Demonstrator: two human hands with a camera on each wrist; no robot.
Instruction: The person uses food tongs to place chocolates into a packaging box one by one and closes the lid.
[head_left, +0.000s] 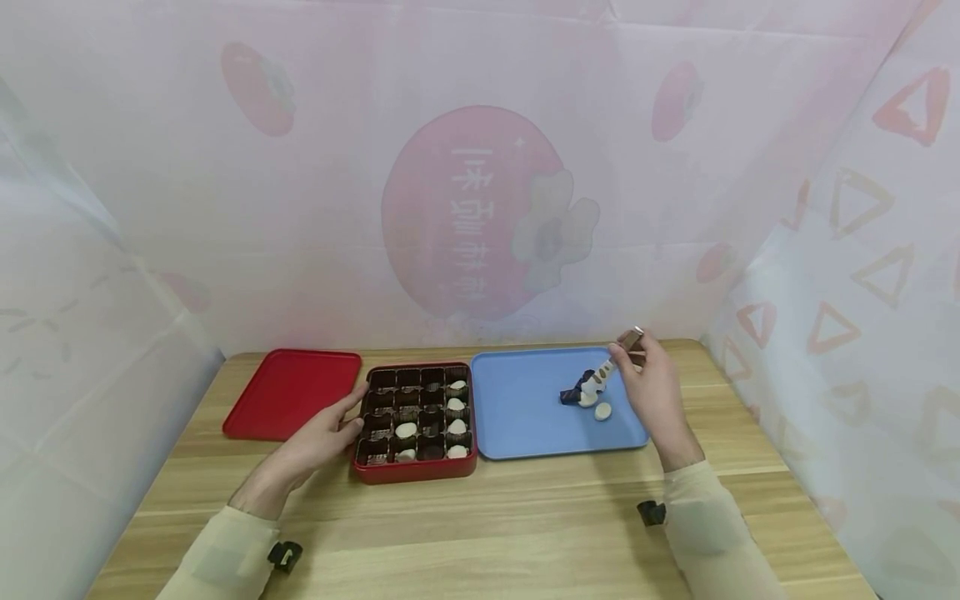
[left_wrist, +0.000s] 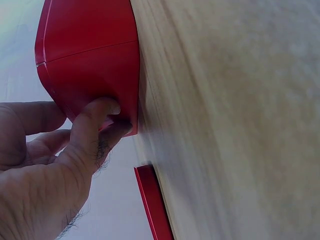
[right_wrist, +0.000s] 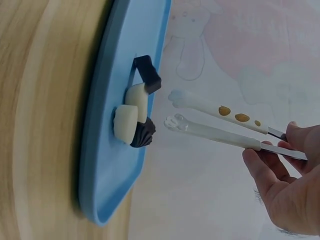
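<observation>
My left hand (head_left: 322,433) touches the left side of a red chocolate box (head_left: 416,475), thumb and fingers resting against its wall in the left wrist view. Inside, a dark divider holds several white chocolates (head_left: 406,430) and some dark ones; many compartments look unfilled. Over the blue tray (head_left: 525,442), my right hand (head_left: 656,387) grips small tongs (right_wrist: 215,107) with white paw-shaped ends. Their tips stand apart with nothing between them in the right wrist view. Below the tips lie white chocolates (right_wrist: 125,124) and dark chocolates (right_wrist: 147,74), clustered on the tray.
A red lid (head_left: 292,392) lies at the left, beyond my left forearm. The tray sits right beside the box on the wooden table (head_left: 450,533). Printed cloth (head_left: 337,167) encloses the back and both sides.
</observation>
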